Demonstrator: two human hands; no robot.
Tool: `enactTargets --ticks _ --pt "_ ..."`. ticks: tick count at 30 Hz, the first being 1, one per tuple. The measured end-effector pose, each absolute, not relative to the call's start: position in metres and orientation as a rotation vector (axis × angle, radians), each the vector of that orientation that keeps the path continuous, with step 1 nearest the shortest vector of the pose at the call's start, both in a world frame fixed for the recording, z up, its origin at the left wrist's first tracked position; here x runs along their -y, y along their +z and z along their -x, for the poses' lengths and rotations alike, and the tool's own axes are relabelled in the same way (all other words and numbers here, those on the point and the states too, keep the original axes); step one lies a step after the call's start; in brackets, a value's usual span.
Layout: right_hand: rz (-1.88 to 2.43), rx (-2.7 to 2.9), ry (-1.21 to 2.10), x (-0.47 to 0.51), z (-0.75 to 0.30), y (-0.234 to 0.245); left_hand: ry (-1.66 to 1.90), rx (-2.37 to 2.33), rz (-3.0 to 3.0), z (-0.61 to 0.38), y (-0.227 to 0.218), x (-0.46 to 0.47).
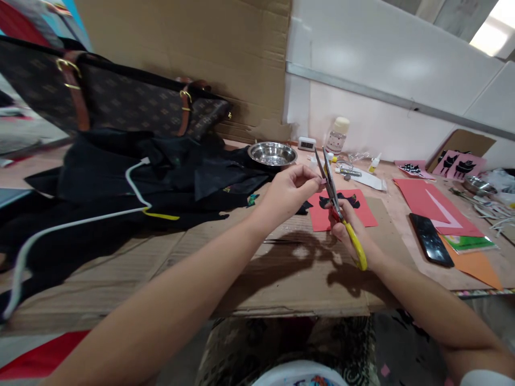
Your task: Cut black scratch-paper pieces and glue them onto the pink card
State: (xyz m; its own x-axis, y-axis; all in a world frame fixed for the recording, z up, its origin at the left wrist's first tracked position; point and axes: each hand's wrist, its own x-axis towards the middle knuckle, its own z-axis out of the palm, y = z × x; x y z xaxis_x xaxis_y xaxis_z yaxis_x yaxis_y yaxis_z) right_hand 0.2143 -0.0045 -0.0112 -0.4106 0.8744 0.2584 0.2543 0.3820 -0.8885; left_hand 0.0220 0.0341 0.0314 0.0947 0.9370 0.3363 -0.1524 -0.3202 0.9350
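My left hand (295,187) is closed in a pinch on a small pink piece of paper (323,182). Right beside that piece stand the parted blades of the scissors (330,185), tips pointing up and away. Yellow and red handles belong to the scissors, and my right hand (349,222) grips them. Below and behind the hands lies a red paper sheet (364,206) with black cut-out shapes (352,199) on it. Part of the sheet is hidden by my right hand and the scissors. A thin metal tool (281,241), perhaps tweezers, rests on the cardboard near my left wrist.
Black cloth (120,182) and a bent white strip (80,217) spread over the left side. Behind stand a brown handbag (132,99), a steel bowl (272,154) and a jar (337,136). To the right lie a phone (430,239) and red paper sheets (426,198).
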Motion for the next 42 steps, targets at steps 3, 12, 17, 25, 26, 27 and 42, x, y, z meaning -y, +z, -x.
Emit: enactTargets --ticks 3,12,17,25,26,27,42 --pt "0.973 1.884 1.016 0.0039 -0.2148 -0.0120 1.409 -0.832 -1.391 -0.0225 0.0307 -0.0342" --pt "0.935 1.891 1.033 0.0054 -0.2150 -0.0123 1.419 -0.806 -1.370 -0.0228 0.0311 -0.0348" --pt "0.938 1.879 1.030 0.0045 -0.2142 -0.0128 1.413 -0.792 -1.346 -0.0242 0.0291 -0.0354" --pt "0.957 1.897 1.003 0.0042 -0.2146 -0.0128 1.389 -0.739 -1.270 -0.0258 0.0268 -0.0367" --pt "0.956 1.897 0.999 0.0039 -0.2147 -0.0131 1.389 -0.739 -1.267 -0.0260 0.0274 -0.0366" --pt "0.956 1.898 0.994 0.0037 -0.2148 -0.0134 1.387 -0.743 -1.265 -0.0262 0.0281 -0.0364" --pt "0.996 1.925 0.937 0.0044 -0.2147 -0.0113 1.400 -0.763 -1.279 -0.0266 0.0306 -0.0335"
